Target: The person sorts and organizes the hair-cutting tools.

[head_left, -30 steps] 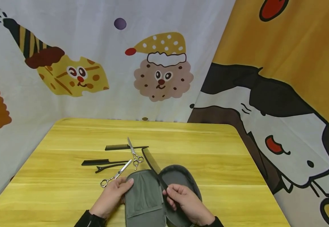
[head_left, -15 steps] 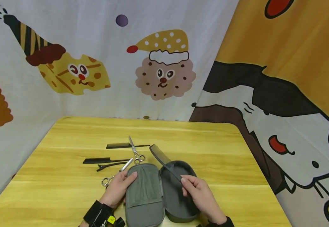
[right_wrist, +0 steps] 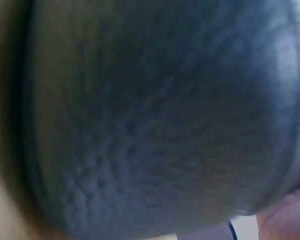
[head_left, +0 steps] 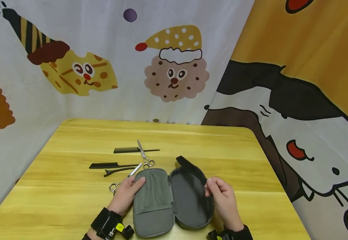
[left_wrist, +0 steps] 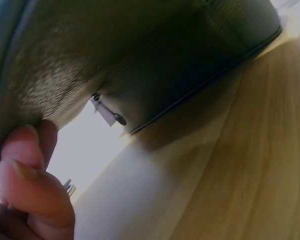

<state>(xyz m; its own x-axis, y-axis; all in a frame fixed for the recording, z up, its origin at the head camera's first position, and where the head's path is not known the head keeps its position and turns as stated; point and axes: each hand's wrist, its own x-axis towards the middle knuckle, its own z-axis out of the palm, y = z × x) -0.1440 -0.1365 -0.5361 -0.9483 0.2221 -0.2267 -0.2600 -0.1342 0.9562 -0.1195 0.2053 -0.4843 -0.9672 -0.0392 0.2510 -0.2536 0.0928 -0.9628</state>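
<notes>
A grey-green zip case (head_left: 153,220) lies unfolded in the head view, a pocketed flap on the left and a deep shell on the right. My left hand (head_left: 128,193) grips the flap's left edge, thumb on top; the left wrist view shows its fingers (left_wrist: 32,185) under the leathery cover. Over the shell's upper right rim, my right hand (head_left: 223,196) pinches the handle end of a black comb (head_left: 189,166), whose wide end points up and left. The shell's textured outer side (right_wrist: 165,125) fills most of the right wrist view.
Left of the case lie a pointed-tail comb (head_left: 126,150), scissors (head_left: 142,153), another black comb (head_left: 103,165), a black hair clip (head_left: 113,172) and a second pair of scissors (head_left: 113,187) partly behind my left hand. A cartoon curtain (head_left: 101,110) borders the wooden table (head_left: 71,210).
My right hand has carried the comb rightward, from between the case's two halves to the shell's right rim. My left hand keeps hold of the flap. The head view has tilted slightly down.
</notes>
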